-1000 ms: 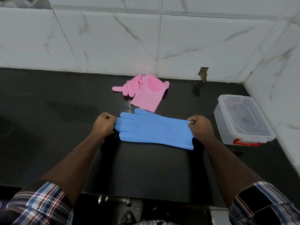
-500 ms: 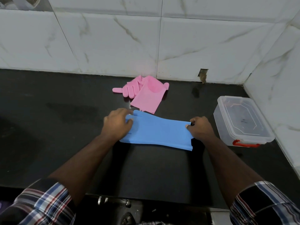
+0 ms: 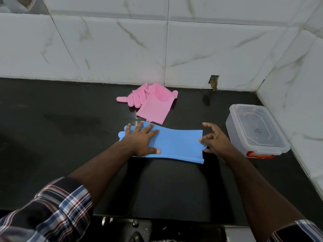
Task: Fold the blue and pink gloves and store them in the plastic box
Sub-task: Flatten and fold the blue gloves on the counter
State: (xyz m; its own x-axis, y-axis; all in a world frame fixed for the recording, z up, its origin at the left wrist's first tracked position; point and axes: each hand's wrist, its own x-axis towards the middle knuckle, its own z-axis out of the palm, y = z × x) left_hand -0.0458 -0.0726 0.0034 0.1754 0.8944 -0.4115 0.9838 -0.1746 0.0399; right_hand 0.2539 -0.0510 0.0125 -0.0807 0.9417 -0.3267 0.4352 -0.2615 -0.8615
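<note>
Left hand lies flat, fingers spread and straight, pinning the finger end of the blue glove to the counter. Glove's long axis runs 9 to 3, cuff at 3. Right hand sits at the cuff edge, fingers loosely curled and apart; looks like it holds nothing. It's the nearer hand for the fold: cuff goes toward 9. Pink glove lies at 12 of the blue, already doubled over. Box sits at 3, lid on.
</note>
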